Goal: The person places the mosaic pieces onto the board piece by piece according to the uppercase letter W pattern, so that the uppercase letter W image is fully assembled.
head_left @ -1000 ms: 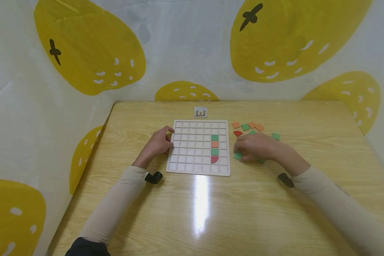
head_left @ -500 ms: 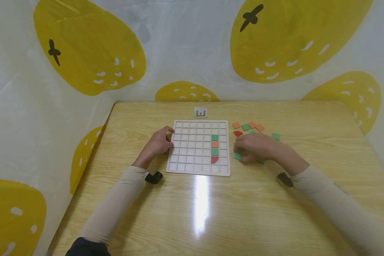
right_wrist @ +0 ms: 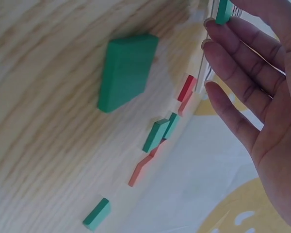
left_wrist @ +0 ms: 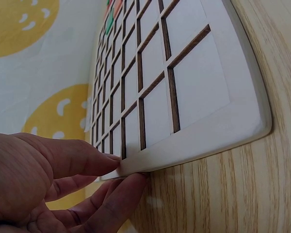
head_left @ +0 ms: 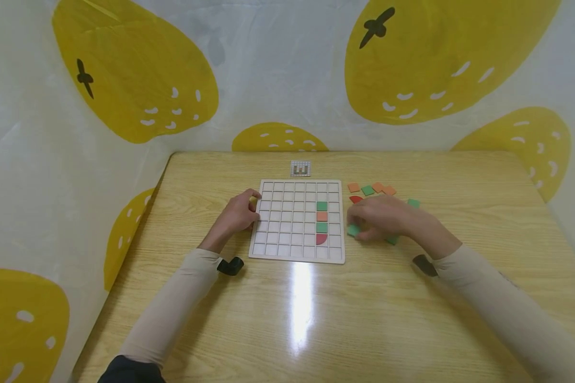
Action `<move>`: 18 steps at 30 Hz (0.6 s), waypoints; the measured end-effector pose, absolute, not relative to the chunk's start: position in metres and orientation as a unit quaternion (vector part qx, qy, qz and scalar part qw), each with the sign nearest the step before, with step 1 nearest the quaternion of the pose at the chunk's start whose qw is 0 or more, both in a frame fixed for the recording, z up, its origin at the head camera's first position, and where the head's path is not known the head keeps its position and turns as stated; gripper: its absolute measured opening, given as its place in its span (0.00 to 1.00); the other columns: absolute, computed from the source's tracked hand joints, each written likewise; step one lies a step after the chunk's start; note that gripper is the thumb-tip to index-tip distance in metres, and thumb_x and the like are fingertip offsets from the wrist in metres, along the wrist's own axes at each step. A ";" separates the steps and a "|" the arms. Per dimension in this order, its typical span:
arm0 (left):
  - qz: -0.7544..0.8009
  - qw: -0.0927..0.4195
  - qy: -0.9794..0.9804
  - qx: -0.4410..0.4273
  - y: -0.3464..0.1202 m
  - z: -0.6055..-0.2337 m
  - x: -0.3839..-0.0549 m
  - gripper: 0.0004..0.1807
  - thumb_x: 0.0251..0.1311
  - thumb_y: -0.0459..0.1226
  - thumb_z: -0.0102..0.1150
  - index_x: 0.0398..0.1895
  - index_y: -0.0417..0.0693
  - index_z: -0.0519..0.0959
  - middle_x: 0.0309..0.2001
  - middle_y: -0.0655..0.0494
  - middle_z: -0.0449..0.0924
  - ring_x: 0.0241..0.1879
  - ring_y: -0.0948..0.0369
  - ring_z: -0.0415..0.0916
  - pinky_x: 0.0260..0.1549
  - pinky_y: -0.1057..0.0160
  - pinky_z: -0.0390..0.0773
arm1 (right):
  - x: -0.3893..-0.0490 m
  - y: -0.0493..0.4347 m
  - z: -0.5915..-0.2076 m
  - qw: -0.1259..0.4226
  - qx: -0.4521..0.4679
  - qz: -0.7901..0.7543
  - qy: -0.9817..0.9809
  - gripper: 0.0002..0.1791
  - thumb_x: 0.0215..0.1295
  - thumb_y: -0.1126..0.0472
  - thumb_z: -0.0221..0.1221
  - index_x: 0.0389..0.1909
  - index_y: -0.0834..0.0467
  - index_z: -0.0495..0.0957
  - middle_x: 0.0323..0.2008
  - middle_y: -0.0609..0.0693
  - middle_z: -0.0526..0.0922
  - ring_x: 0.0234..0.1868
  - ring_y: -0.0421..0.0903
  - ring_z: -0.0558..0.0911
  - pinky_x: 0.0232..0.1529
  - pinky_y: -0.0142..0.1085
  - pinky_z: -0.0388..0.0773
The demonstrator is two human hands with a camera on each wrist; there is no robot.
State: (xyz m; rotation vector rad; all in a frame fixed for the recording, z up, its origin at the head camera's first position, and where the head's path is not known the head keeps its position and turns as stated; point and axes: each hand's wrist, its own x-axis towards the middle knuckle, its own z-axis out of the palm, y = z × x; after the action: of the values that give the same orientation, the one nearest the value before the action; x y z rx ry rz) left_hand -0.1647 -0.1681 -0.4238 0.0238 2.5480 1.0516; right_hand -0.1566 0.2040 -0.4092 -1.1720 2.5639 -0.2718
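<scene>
A white grid board [head_left: 287, 255] lies flat on the table. My left hand [head_left: 238, 214] holds its left edge; in the left wrist view, thumb and fingertips pinch the rim of the board [left_wrist: 194, 145]. One column of cells near the board's right side carries a green tile [head_left: 321, 206], an orange tile [head_left: 321, 216], another green tile and a red quarter-round tile [head_left: 321, 239]. Right of the board, my right hand [head_left: 380, 217] pinches a green square tile [right_wrist: 224, 12] between thumb and fingers. Another green tile [right_wrist: 128, 70] lies on the table below that hand.
Loose orange tiles [head_left: 353, 188], green tiles [head_left: 367, 190] and a red quarter-round piece [head_left: 356, 199] lie beyond my right hand. A small card with a dark pattern [head_left: 300, 168] sits behind the board. A lemon-print cloth [head_left: 278, 64] hangs around the table [head_left: 211, 330].
My right hand has lifted slightly and shifted a little left toward the board, the green tile moving with it. The left hand and the board have stayed put.
</scene>
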 end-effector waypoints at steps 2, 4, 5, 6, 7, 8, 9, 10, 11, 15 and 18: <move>0.374 0.191 0.908 0.010 -0.168 -0.423 -0.165 0.28 0.63 0.26 0.60 0.67 0.44 0.69 0.38 0.45 0.73 0.26 0.57 0.73 0.24 0.65 0.77 | -0.157 0.203 -0.408 0.149 -0.412 -0.100 0.893 0.10 0.58 0.52 0.71 0.37 0.47 0.80 0.29 0.39 0.76 0.32 0.40 0.72 0.33 0.34 0.71; 0.373 0.191 0.908 0.011 -0.168 -0.423 -0.165 0.28 0.63 0.26 0.60 0.67 0.44 0.69 0.38 0.45 0.73 0.26 0.58 0.73 0.24 0.66 0.76 | -0.157 0.202 -0.406 0.145 -0.416 -0.107 0.892 0.11 0.57 0.53 0.71 0.37 0.48 0.80 0.29 0.40 0.76 0.32 0.39 0.72 0.31 0.33 0.70; 0.373 0.191 0.908 0.012 -0.168 -0.423 -0.165 0.28 0.63 0.26 0.60 0.67 0.44 0.69 0.38 0.45 0.73 0.26 0.58 0.73 0.24 0.66 0.76 | -0.157 0.201 -0.406 0.143 -0.417 -0.110 0.891 0.11 0.57 0.53 0.71 0.37 0.48 0.80 0.29 0.40 0.76 0.32 0.39 0.72 0.31 0.33 0.70; 0.373 0.190 0.908 0.012 -0.168 -0.424 -0.165 0.28 0.63 0.26 0.60 0.67 0.44 0.69 0.38 0.45 0.73 0.26 0.58 0.73 0.24 0.66 0.76 | -0.157 0.201 -0.404 0.143 -0.418 -0.113 0.890 0.11 0.57 0.53 0.72 0.37 0.48 0.80 0.29 0.40 0.76 0.32 0.39 0.72 0.30 0.33 0.70; 0.374 0.190 0.908 0.012 -0.168 -0.424 -0.165 0.28 0.63 0.26 0.60 0.67 0.44 0.69 0.38 0.45 0.73 0.25 0.58 0.73 0.24 0.66 0.76 | -0.158 0.200 -0.404 0.142 -0.420 -0.117 0.889 0.12 0.56 0.53 0.72 0.38 0.49 0.80 0.29 0.40 0.76 0.32 0.39 0.72 0.30 0.33 0.70; 0.374 0.190 0.908 0.012 -0.168 -0.424 -0.165 0.28 0.63 0.26 0.60 0.67 0.44 0.69 0.38 0.45 0.73 0.25 0.58 0.73 0.24 0.66 0.76 | -0.158 0.199 -0.402 0.141 -0.422 -0.120 0.888 0.12 0.56 0.53 0.72 0.38 0.49 0.81 0.30 0.40 0.77 0.32 0.39 0.73 0.31 0.33 0.70; 0.373 0.190 0.908 0.012 -0.168 -0.425 -0.165 0.28 0.63 0.26 0.60 0.67 0.44 0.69 0.38 0.45 0.73 0.25 0.58 0.74 0.24 0.66 0.76 | -0.158 0.198 -0.401 0.141 -0.423 -0.124 0.887 0.12 0.57 0.53 0.72 0.39 0.49 0.81 0.30 0.40 0.77 0.32 0.39 0.73 0.31 0.33 0.71; 0.373 0.189 0.908 0.012 -0.168 -0.425 -0.165 0.28 0.63 0.26 0.60 0.67 0.44 0.69 0.38 0.45 0.73 0.25 0.58 0.74 0.24 0.66 0.76 | -0.158 0.197 -0.401 0.140 -0.425 -0.128 0.885 0.12 0.58 0.53 0.72 0.39 0.50 0.81 0.31 0.40 0.78 0.33 0.39 0.73 0.32 0.33 0.72; 0.371 0.189 0.909 0.013 -0.168 -0.425 -0.165 0.28 0.63 0.26 0.60 0.67 0.44 0.69 0.38 0.45 0.73 0.26 0.58 0.74 0.24 0.66 0.76 | -0.158 0.196 -0.400 0.140 -0.427 -0.132 0.883 0.12 0.58 0.53 0.71 0.40 0.50 0.81 0.32 0.40 0.78 0.33 0.39 0.74 0.33 0.33 0.73; 0.366 0.190 0.911 0.012 -0.168 -0.425 -0.166 0.29 0.63 0.26 0.60 0.67 0.44 0.68 0.38 0.45 0.74 0.26 0.58 0.74 0.24 0.66 0.76 | -0.159 0.191 -0.396 0.139 -0.433 -0.146 0.879 0.11 0.60 0.53 0.70 0.41 0.49 0.81 0.34 0.39 0.80 0.35 0.38 0.76 0.36 0.34 0.75; 0.365 0.191 0.911 0.009 -0.168 -0.424 -0.166 0.29 0.63 0.26 0.60 0.67 0.44 0.68 0.38 0.45 0.74 0.26 0.57 0.74 0.24 0.66 0.76 | -0.160 0.188 -0.395 0.132 -0.442 -0.150 0.875 0.12 0.59 0.53 0.70 0.41 0.49 0.82 0.34 0.39 0.80 0.36 0.38 0.76 0.36 0.34 0.75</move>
State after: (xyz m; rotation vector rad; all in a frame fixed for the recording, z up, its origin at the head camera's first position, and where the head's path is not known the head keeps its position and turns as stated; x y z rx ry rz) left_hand -0.1657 -0.1678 -0.4243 0.0260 2.5589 1.0264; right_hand -0.1604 0.1875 -0.3947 -1.2818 2.5377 -0.4346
